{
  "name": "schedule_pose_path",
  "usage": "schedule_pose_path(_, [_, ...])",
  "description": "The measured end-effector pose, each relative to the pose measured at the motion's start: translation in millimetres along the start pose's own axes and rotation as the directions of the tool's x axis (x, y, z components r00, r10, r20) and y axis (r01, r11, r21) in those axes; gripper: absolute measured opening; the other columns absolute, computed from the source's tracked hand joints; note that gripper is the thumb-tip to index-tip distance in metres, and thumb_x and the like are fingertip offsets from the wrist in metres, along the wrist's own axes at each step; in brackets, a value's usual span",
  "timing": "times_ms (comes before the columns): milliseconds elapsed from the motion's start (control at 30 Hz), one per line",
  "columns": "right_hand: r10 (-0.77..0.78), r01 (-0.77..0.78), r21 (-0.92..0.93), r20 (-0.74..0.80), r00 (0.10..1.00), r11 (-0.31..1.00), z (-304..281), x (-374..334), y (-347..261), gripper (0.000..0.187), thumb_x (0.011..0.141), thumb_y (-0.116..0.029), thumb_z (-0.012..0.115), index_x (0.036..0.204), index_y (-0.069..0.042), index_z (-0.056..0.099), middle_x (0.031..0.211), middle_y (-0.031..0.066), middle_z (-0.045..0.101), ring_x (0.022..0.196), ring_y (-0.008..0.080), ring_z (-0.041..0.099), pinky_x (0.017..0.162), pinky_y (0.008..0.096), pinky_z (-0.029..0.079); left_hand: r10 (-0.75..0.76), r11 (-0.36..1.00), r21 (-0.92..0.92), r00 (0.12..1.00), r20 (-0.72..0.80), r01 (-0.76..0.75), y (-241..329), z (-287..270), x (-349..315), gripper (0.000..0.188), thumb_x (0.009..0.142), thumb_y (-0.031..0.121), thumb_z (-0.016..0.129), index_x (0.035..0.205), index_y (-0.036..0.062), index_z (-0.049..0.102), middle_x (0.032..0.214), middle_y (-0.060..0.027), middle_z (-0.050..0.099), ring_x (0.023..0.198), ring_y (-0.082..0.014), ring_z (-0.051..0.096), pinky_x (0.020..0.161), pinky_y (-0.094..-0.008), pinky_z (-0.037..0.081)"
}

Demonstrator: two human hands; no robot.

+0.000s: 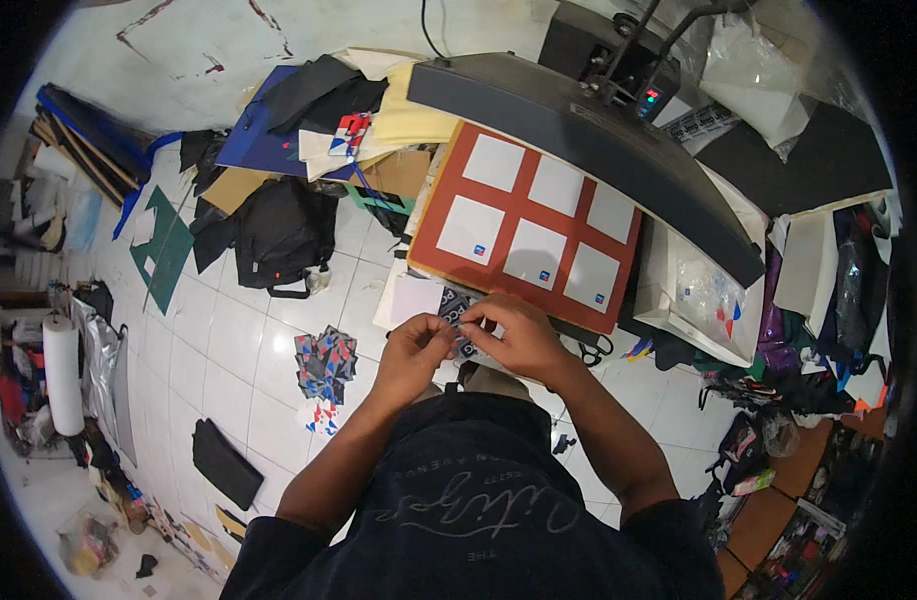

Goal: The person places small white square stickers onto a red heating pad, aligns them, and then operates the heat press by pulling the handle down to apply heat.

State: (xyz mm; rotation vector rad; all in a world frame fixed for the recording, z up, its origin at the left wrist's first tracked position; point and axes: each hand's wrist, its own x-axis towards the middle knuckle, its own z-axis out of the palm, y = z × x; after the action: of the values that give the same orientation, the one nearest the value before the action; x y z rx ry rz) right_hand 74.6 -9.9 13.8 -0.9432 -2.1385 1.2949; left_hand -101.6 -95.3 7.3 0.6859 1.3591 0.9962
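Observation:
Both hands meet in front of a heat press with its dark upper plate (579, 140) raised. My left hand (422, 352) is closed in a pinch, fingertips close to those of my right hand (514, 338), also pinching. Whatever they hold between them is too small to make out. Just beneath the fingers lies a dark printed strip (455, 303), beside a pale square sheet (416, 298). Beyond my hands, the press's reddish-brown pad (527, 190) bears several white square pieces (472, 228) in two rows. Small blue-and-red marks show on the nearer row.
Black-handled scissors (597, 350) lie right of my right hand. A white box (701, 300) with clear plastic stands beside the press. On the tiled floor are a pile of printed patches (325, 365), a black backpack (284, 235) and folded black cloth (226, 463).

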Motion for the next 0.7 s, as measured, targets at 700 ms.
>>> schedule_pose_path(700, [0.138,-0.122,-0.065,0.397,0.907,0.990,-7.0,47.5,20.9,0.019,0.085,-0.019,0.066,0.094,-0.003,0.063,0.087,0.0093,0.064,0.078,0.0189,0.061,0.068,0.0314,0.048,-0.070,0.992,-0.110,0.997,-0.021,0.067,-24.1,-11.7,20.0,0.015,0.094,0.016,0.057,0.093,0.0012,0.060,0.077,-0.0011,0.060,0.070,-0.0070,0.054,0.064,-0.0221,0.044])
